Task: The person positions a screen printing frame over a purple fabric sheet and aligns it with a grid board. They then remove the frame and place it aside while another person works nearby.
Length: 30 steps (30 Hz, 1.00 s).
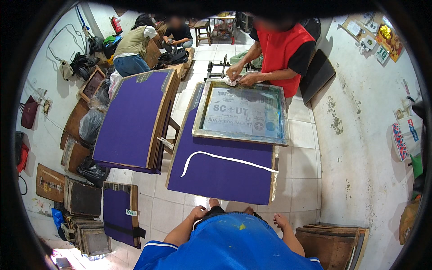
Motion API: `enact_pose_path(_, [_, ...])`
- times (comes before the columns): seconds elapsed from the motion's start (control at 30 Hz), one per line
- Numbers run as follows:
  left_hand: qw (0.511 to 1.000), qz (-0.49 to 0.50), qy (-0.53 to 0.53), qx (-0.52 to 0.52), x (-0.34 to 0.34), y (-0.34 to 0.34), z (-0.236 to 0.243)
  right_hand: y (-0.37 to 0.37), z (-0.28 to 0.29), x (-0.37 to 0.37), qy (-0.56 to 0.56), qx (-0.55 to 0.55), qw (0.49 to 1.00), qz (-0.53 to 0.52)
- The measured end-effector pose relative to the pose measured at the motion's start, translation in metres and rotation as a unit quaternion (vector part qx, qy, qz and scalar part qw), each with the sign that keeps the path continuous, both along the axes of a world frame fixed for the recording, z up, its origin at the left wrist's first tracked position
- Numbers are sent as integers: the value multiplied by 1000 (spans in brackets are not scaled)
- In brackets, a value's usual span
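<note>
My left hand (199,212) and my right hand (280,220) hang at either side of my blue-shirted body, loosely open with bent fingers and nothing visible in them. Nearest ahead is a board covered in purple fabric (209,180), with a curved white strip (211,156) lying across it. A framed printing screen (284,121) with a printed stencil rests on that board's far part. At the screen's back edge a co-worker in red and black (281,54) has both hands on a crumpled pale item (231,82). A stack of purple-covered boards (123,126) stands to the left.
A purple board (116,211) lies lower left, beside stacked dark boards (83,198) and plastic bags (90,126). More board stacks (324,243) lean lower right by the wall (346,157). Two people (135,54) are at the back left, near a wooden stool (202,28).
</note>
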<state>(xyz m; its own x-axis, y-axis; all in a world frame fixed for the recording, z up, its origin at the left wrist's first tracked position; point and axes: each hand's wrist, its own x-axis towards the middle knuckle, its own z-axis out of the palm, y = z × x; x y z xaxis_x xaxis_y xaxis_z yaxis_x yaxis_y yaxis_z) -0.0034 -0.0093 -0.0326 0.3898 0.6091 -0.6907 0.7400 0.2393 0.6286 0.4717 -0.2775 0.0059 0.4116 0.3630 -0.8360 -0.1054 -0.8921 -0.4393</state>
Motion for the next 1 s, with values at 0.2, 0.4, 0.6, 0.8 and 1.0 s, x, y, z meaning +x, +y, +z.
enact_pose_path(0.2, [1000,-2,-2,-3,-3,1,-4,0,-4,-1,-7,1,1000,10])
enact_pose_path(0.4, [1000,-11,6,11,-5,-1,-7,-2,0,-2,12,3,1000,11])
enact_pose_path(0.6, [999,-21,10,24,-8,-3,-17,-2,5,-6,3,6,1000,-12])
enact_pose_path(0.8, [1000,-24,5,18,-9,-3,-18,-4,4,-6,8,2,1000,-1])
enact_pose_path(1.0, [1000,-18,7,12,-7,-3,-9,-10,0,-5,20,-7,1000,21])
